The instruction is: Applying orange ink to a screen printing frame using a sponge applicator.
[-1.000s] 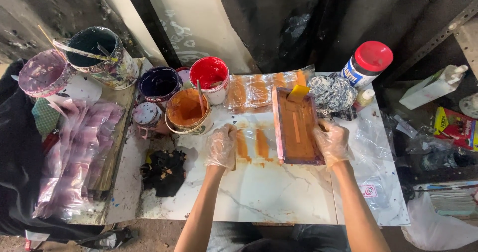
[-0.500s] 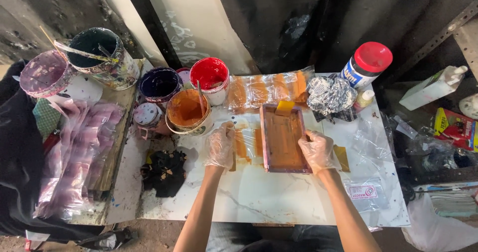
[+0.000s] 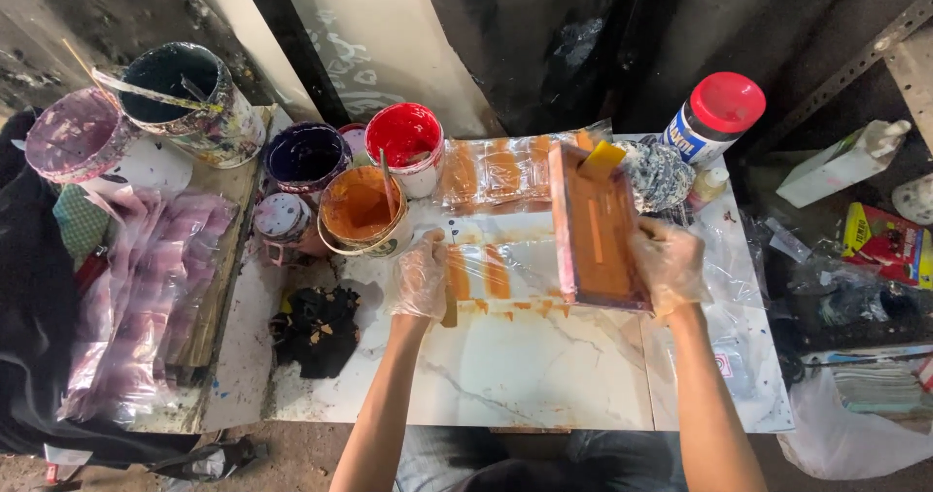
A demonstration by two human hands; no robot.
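Marble-pattern tabletop (image 3: 525, 375), paint pots behind. Right hand (image 3: 669, 264) clamped on tilted printing frame (image 3: 595, 230); left hand (image 3: 420, 278) flat, fingers open, pinning plastic sheet (image 3: 491, 269) just left of frame. Best lift frame evenly, sheet held still.

Likely a printing workshop, open ink tubs (image 3: 364, 205), stained marble-look table (image 3: 525, 366)

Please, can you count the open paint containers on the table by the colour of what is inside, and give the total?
Round tub of orange paint with a stick in it: 1
Round tub of red paint: 1
Round tub of dark purple paint: 1
Large spattered bucket with dark inside: 1
Pink-purple smeared bucket at the left edge: 1
Total: 5
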